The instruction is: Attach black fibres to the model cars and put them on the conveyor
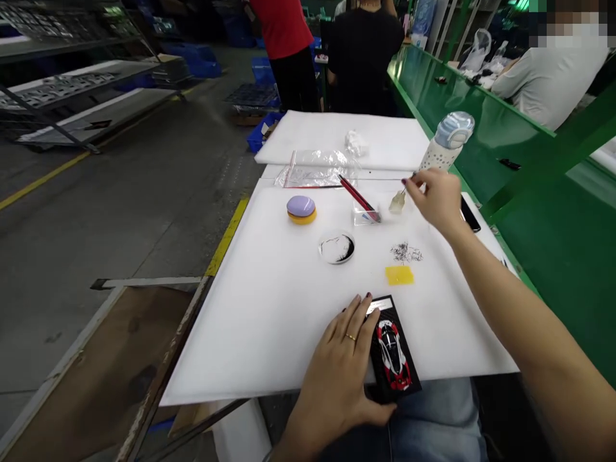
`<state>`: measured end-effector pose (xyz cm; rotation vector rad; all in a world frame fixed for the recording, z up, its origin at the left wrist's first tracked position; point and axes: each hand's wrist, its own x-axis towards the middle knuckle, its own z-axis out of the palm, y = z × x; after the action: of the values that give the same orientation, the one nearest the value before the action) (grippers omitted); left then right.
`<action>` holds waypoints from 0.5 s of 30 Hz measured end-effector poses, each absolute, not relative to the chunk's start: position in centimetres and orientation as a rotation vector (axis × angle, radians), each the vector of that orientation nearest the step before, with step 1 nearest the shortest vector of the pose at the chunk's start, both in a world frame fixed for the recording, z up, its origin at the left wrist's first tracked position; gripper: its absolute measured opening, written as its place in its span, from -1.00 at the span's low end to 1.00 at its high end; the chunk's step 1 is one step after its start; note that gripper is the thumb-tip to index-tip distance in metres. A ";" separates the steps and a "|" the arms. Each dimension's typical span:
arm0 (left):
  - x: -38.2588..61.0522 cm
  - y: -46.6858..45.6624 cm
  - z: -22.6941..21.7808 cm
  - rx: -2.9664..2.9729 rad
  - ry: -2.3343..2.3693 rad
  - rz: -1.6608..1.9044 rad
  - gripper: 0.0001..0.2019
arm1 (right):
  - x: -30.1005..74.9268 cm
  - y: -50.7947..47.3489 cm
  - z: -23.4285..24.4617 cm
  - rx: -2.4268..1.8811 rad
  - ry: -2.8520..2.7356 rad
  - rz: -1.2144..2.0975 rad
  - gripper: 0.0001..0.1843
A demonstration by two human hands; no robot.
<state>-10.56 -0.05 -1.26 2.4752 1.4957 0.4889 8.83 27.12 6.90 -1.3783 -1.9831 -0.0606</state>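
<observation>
My left hand point(344, 362) lies along the left side of a black display base point(408, 359), fingers at its far end and thumb at its near corner, gripping it. On that base sits a small red, white and black model car point(393, 353), at the table's near edge. Farther right, my right hand point(436, 196) is closed in a pinch on a thin dark stick point(405, 187). The stick's lower end meets a small pale yellowish piece point(397, 203), perhaps a little bottle; I cannot tell. A yellow rectangle point(399, 275) lies beyond the base, near scattered tiny black pieces point(405, 251).
Also on the white tabletop point(255, 321) are a round dish with black matter point(337, 248), a purple-and-orange oval object point(301, 210), red tweezers point(359, 197) on a clear box, a plastic bag point(320, 168), a bottle point(447, 138) and a phone point(469, 213). Co-workers are beyond.
</observation>
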 end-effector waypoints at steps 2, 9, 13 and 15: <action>-10.5 0.0 -1.1 2.504 1.515 0.504 0.36 | 9.5 25.6 8.6 -1.250 -1.985 -0.222 -0.70; -10.4 0.1 -0.8 2.558 1.552 0.543 0.28 | 10.4 12.0 5.9 -0.910 -1.408 0.603 -0.68; -10.4 0.2 -0.7 2.574 1.555 0.545 0.27 | 9.8 5.9 1.0 -1.108 -1.068 1.188 -0.60; -10.3 0.2 -0.7 2.572 1.553 0.550 0.26 | 9.7 5.0 0.0 -1.139 -1.020 1.192 -0.57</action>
<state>-10.35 0.16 -0.72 2.5725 1.5534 0.5496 9.73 4.98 0.02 -1.1394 -1.0197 1.1919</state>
